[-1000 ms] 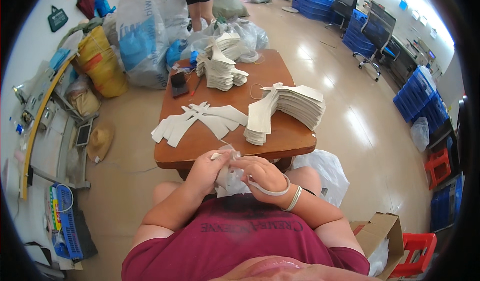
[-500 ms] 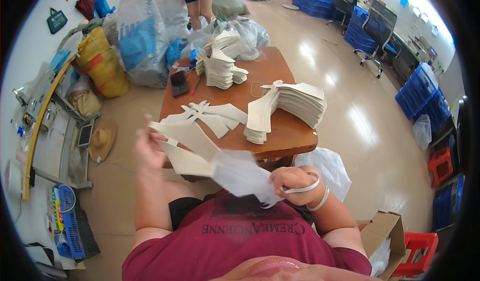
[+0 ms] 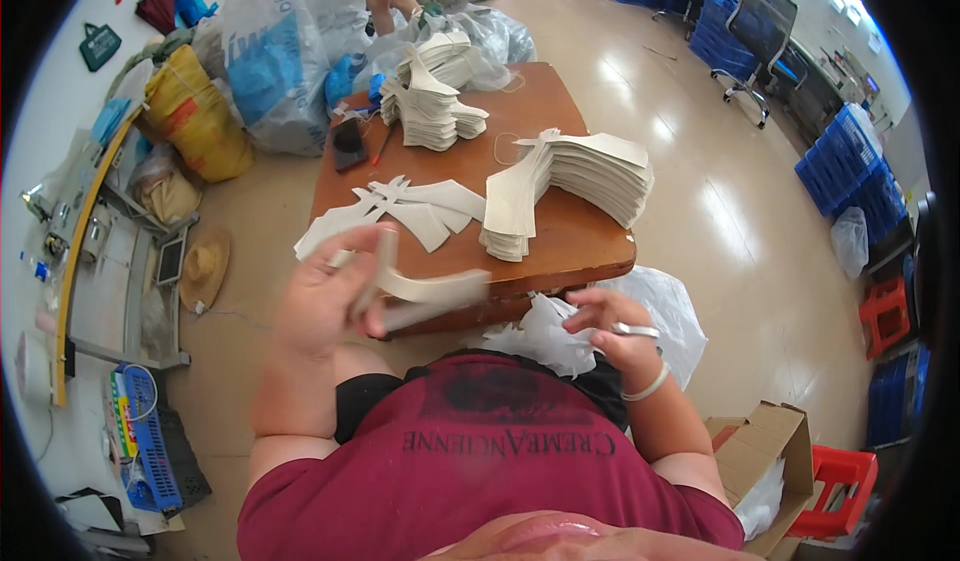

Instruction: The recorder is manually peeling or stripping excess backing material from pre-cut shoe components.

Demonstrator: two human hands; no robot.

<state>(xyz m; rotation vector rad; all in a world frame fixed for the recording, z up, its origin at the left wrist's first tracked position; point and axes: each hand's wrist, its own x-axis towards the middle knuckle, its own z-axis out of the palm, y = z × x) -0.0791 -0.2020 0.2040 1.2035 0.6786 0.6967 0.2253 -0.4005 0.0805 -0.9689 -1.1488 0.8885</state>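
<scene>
My left hand (image 3: 330, 291), partly blurred, is closed on a cream cut-out piece (image 3: 437, 288) that bends out to the right before the table's near edge. Above my lap, my right hand (image 3: 618, 336) has its fingers apart. A pale loop (image 3: 636, 331) sits around its fingers; what it belongs to is unclear. Beneath those fingers hangs a crumpled thin white sheet (image 3: 556, 337), apart from the cream piece. On the brown table (image 3: 575, 258) are a tall stack of curved cream pieces (image 3: 590, 176), a farther stack (image 3: 428, 111) and several loose pieces (image 3: 425, 216).
A dark phone-like object (image 3: 350, 146) and a red pen (image 3: 382, 147) lie at the table's far left. Large plastic bags (image 3: 270, 71) and a person's legs (image 3: 385, 1) are behind it. A carton (image 3: 775, 461) and a red stool (image 3: 838, 486) are at my right.
The white sheet has come apart from the cream piece and dropped toward my lap. My right hand has opened. My left hand has turned the piece; the view has tilted slightly.
</scene>
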